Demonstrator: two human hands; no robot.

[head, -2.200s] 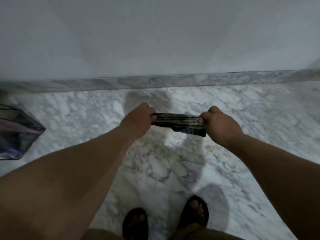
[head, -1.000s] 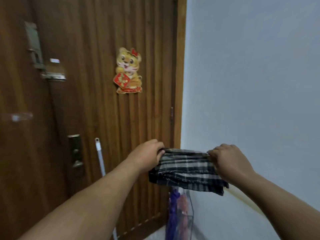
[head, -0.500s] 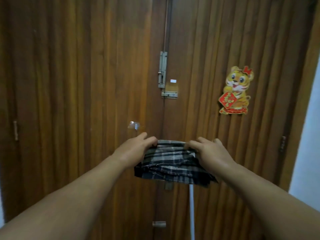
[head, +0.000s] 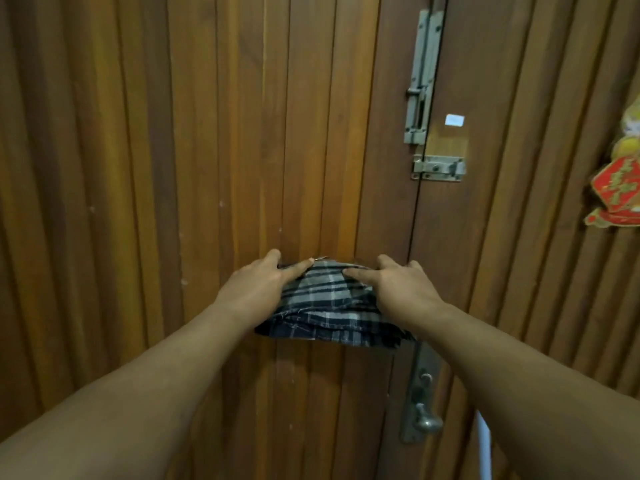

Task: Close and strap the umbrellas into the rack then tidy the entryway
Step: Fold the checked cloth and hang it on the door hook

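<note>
Ribbed brown wooden double door (head: 207, 168) fills the head view now, where a second ago it was white wall and the umbrella rack, so the person's turned left. Left hand (head: 254, 289) and right hand (head: 403, 289) pinch the folded dark plaid cloth (head: 329, 306) against the door, fingers fairly flat, near the metal slide bolt (head: 420, 77). Umbrellas and rack are out of view, so I'd guess it's entryway tidying.

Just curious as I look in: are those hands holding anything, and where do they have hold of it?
A folded plaid cloth, held at its two top corners by the left hand and right hand.
</note>
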